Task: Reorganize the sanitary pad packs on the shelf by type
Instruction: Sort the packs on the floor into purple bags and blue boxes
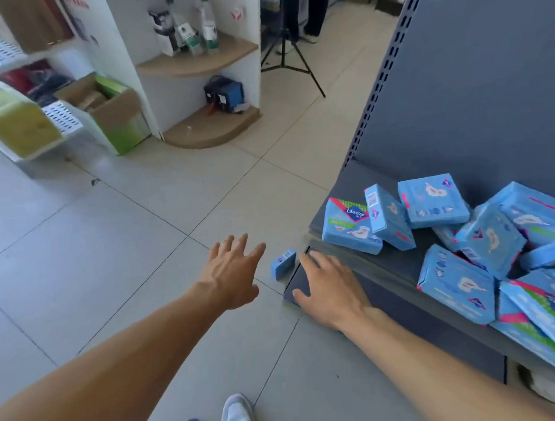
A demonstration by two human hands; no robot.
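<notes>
- On the pale tiled floor [114, 247], just beside the corner of the grey shelf [397, 262], lies one small blue pad pack [283, 263], standing on its edge.
- My left hand [233, 275] reaches out above the floor with its fingers spread and straight, holding nothing; its fingertips are near the small pack, just left of it, not touching.
- My right hand [332, 287] lies flat, fingers relaxed and extended, over the dark lower corner of the shelf, just right of the small pack; it grips nothing.
- The small pack sits between my two hands, slightly beyond them.
- Up on the shelf, to the right of my right hand, a jumbled heap of blue pad packs [478, 234] lies tilted and overlapping; some carry green and pink stripes.
- The nearest one, a pack with the Libresse logo [349, 226], rests by the shelf's front left edge, apart from my right hand.
- My white shoe [237, 413] shows at the bottom edge.
</notes>
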